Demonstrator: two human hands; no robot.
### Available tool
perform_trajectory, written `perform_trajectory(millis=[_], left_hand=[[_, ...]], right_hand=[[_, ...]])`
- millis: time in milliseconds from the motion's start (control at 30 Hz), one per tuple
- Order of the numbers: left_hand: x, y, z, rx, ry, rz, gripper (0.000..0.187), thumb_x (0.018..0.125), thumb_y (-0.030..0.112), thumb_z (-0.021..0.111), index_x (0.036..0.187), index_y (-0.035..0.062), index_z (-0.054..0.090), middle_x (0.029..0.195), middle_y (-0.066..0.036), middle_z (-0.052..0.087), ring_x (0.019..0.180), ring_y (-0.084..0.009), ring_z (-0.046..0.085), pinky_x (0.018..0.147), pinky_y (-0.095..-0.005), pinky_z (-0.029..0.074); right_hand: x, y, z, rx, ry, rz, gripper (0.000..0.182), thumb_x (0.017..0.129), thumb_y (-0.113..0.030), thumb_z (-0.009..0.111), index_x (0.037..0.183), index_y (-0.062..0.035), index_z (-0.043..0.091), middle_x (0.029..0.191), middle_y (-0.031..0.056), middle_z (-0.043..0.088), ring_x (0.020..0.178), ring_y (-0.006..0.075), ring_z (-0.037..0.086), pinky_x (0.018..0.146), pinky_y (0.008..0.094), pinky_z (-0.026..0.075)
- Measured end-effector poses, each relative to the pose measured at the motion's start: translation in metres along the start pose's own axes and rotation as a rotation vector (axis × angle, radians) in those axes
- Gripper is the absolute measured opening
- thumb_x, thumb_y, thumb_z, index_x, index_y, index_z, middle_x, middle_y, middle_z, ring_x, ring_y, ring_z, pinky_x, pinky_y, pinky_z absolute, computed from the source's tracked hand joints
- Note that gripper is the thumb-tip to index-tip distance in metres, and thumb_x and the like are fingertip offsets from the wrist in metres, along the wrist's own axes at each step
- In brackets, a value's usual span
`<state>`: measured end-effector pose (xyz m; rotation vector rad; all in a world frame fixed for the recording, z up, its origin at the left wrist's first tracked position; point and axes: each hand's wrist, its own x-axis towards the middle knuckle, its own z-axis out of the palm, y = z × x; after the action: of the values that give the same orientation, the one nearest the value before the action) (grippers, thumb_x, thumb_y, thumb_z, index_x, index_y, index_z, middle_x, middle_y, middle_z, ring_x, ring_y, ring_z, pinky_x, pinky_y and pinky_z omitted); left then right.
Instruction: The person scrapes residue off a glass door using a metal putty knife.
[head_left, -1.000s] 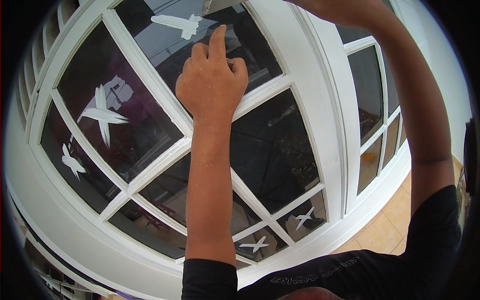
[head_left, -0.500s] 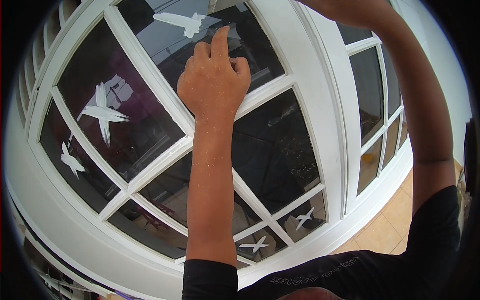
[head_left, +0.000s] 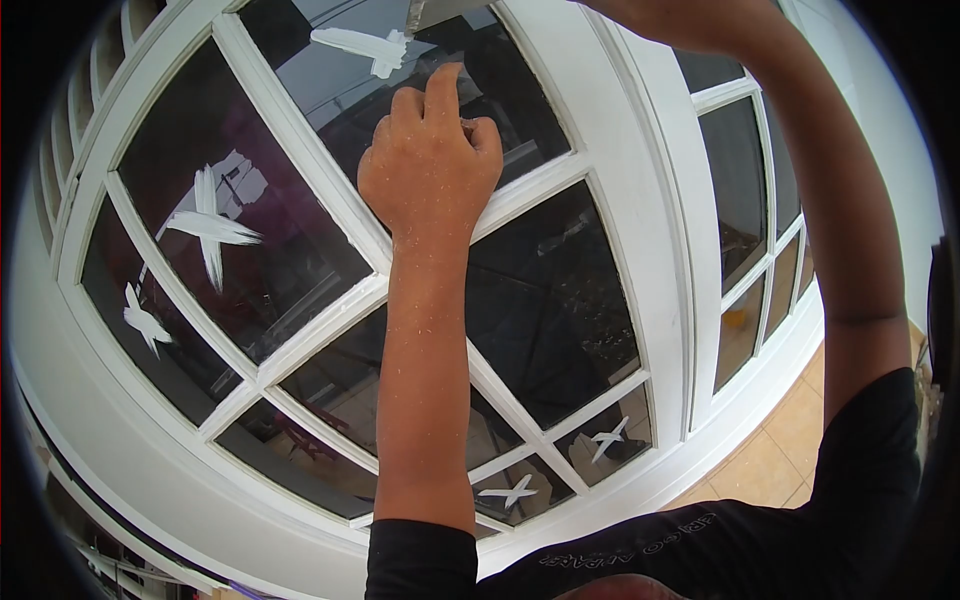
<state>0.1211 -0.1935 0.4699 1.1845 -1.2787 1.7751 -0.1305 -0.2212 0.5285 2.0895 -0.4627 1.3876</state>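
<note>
My left hand [head_left: 432, 155] is against or just over the upper glass pane [head_left: 520, 100], back of the hand facing me. Its index finger points up and the other fingers are bent; nothing shows in it. Beyond the fingertip is a white paint-like smear [head_left: 365, 45] on the glass. A flat grey blade [head_left: 445, 10] enters at the top edge, near the smear's right end. My right hand [head_left: 670, 22] reaches in at the top right, its fingers cut off by the frame, so its grip is hidden.
The white frame [head_left: 630, 180] divides several dark panes. White crossed marks stand on the left pane [head_left: 210, 230], the far left pane [head_left: 145, 320] and two lower panes [head_left: 510, 492]. Another paned panel [head_left: 735, 200] is at right. Tan floor tiles [head_left: 765, 465] lie at lower right.
The grey blade has come slightly further into view at the top, closer to the smear. My left hand is a touch lower, its index fingertip a little more bent.
</note>
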Motion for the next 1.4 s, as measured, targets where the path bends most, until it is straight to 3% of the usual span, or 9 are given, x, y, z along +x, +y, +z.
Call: perform_trajectory(millis=[467, 867, 933, 1000, 1067, 1133, 1233, 1267, 1400], left_hand=[[0.001, 0.001, -0.001, 0.022, -0.019, -0.004, 0.042, 0.077, 0.023, 0.073, 0.118, 0.0183, 0.072, 0.09, -0.003, 0.068, 0.071, -0.0205, 0.069, 0.055, -0.0336, 0.053], [0.0, -0.002, 0.0, 0.036, -0.02, -0.009, 0.042, 0.076, 0.022, 0.072, 0.118, 0.0192, 0.073, 0.101, -0.006, 0.068, 0.076, -0.0206, 0.068, 0.057, -0.0334, 0.055], [0.002, -0.005, 0.0, 0.076, 0.085, 0.054, 0.053, 0.076, 0.022, 0.071, 0.129, 0.017, 0.069, 0.121, -0.011, 0.067, 0.081, -0.0217, 0.067, 0.06, -0.0329, 0.058], [0.008, 0.001, -0.006, 0.128, -0.012, -0.04, 0.059, 0.079, 0.023, 0.067, 0.137, 0.0193, 0.064, 0.134, -0.011, 0.063, 0.09, -0.0241, 0.069, 0.069, -0.0368, 0.059], [0.018, 0.004, -0.01, 0.175, -0.11, -0.137, 0.065, 0.081, 0.024, 0.063, 0.146, 0.0216, 0.059, 0.148, -0.012, 0.058, 0.1, -0.0266, 0.07, 0.079, -0.0406, 0.061], [0.028, 0.004, -0.01, 0.194, -0.29, -0.212, 0.067, 0.085, 0.03, 0.058, 0.151, 0.0194, 0.053, 0.159, -0.007, 0.048, 0.104, -0.0284, 0.072, 0.085, -0.0426, 0.06], [0.037, 0.019, -0.014, 0.164, -0.492, -0.063, 0.066, 0.088, 0.034, 0.052, 0.151, 0.0141, 0.052, 0.162, -0.003, 0.045, 0.106, -0.0306, 0.073, 0.088, -0.0431, 0.06], [0.03, 0.013, -0.005, 0.224, -0.332, 0.09, 0.066, 0.085, 0.032, 0.058, 0.147, 0.0099, 0.056, 0.156, -0.006, 0.051, 0.084, -0.0272, 0.076, 0.069, -0.0393, 0.062], [0.049, -0.011, -0.008, 0.332, -0.24, -0.125, 0.066, 0.085, 0.031, 0.056, 0.148, 0.0121, 0.056, 0.156, -0.002, 0.052, 0.082, -0.0285, 0.076, 0.069, -0.039, 0.062]], right_hand=[[0.009, 0.006, 0.002, 0.048, -0.139, 0.16, 0.023, 0.09, -0.009, 0.071, 0.112, -0.0076, 0.08, 0.1, 0.0157, 0.076, 0.09, 0.0261, 0.074, 0.082, 0.04, 0.06], [0.0, 0.027, 0.016, -0.089, 0.102, 0.04, 0.024, 0.093, -0.011, 0.071, 0.116, -0.0074, 0.078, 0.09, 0.014, 0.072, 0.079, 0.0231, 0.066, 0.074, 0.0386, 0.056], [-0.019, 0.043, 0.013, 0.21, 0.28, 0.144, 0.023, 0.094, -0.011, 0.07, 0.115, -0.0062, 0.078, 0.085, 0.014, 0.069, 0.075, 0.0223, 0.063, 0.072, 0.0371, 0.055], [-0.05, 0.038, 0.016, 0.056, 0.364, 0.169, 0.023, 0.093, -0.008, 0.067, 0.113, -0.0042, 0.078, 0.084, 0.0151, 0.071, 0.075, 0.0234, 0.066, 0.071, 0.0371, 0.056], [-0.094, 0.104, 0.029, 0.09, 0.282, -0.078, 0.03, 0.097, -0.013, 0.07, 0.126, -0.0129, 0.075, 0.107, 0.011, 0.072, 0.093, 0.0209, 0.07, 0.079, 0.0307, 0.056], [-0.13, 0.097, 0.018, 0.18, 0.131, 0.059, 0.033, 0.092, -0.007, 0.067, 0.124, -0.0116, 0.076, 0.093, 0.0105, 0.069, 0.083, 0.0197, 0.069, 0.071, 0.0303, 0.054], [-0.188, 0.11, 0.016, 0.269, 0.064, 0.152, 0.038, 0.092, 0.001, 0.065, 0.129, -0.0069, 0.072, 0.089, 0.0092, 0.057, 0.079, 0.0177, 0.057, 0.067, 0.0302, 0.045], [-0.208, 0.113, 0.013, 0.264, 0.056, 0.199, 0.038, 0.093, 0.001, 0.065, 0.129, -0.0055, 0.072, 0.088, 0.0085, 0.056, 0.077, 0.018, 0.055, 0.067, 0.0311, 0.044], [-0.299, 0.133, 0.012, 0.336, 0.087, 0.262, 0.039, 0.092, 0.001, 0.064, 0.13, 0.0022, 0.068, 0.09, 0.0101, 0.056, 0.08, 0.0185, 0.052, 0.07, 0.0306, 0.041]])
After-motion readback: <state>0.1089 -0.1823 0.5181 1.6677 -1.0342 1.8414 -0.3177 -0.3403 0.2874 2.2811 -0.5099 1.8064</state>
